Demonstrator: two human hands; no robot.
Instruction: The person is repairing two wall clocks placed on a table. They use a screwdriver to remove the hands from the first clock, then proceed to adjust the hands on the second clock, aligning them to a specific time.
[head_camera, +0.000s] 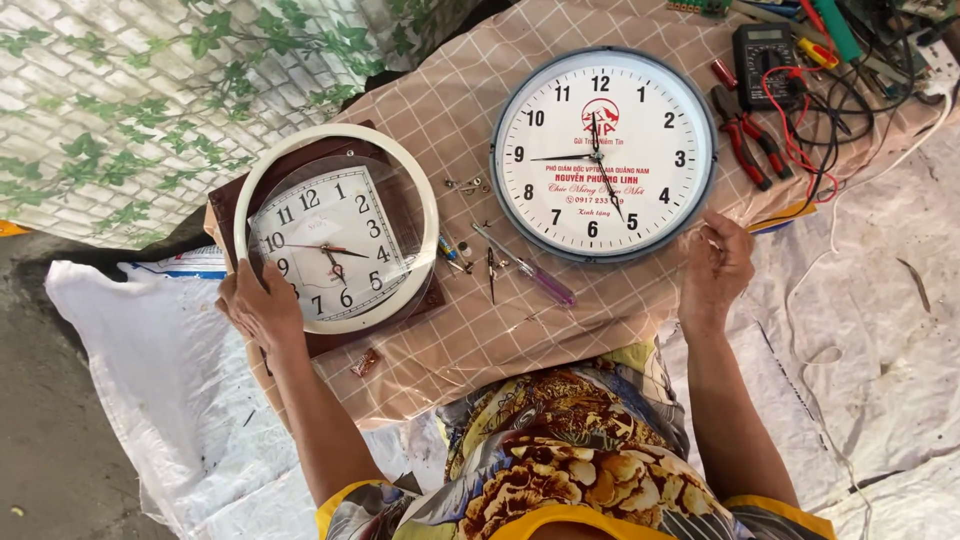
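My left hand (262, 305) grips the lower left rim of a cream round cover ring with a clear lens (400, 170), which lies over a brown square wall clock (335, 245). My right hand (716, 266) rests by the lower right edge of a large round grey-rimmed wall clock (640, 110), fingers curled and touching or nearly touching its rim. Both clocks lie face up on a checked beige cloth (480, 340). Between the clocks lie a purple-handled screwdriver (530, 268), tweezers (492, 272) and small screws (466, 184).
Red-handled pliers (745, 140), a black multimeter (762, 55) with red leads, and tangled wires lie at the upper right. White plastic sheeting (160, 360) covers the ground on both sides. A leaf-patterned brick-print sheet (130, 110) hangs at upper left. My patterned clothing fills the bottom.
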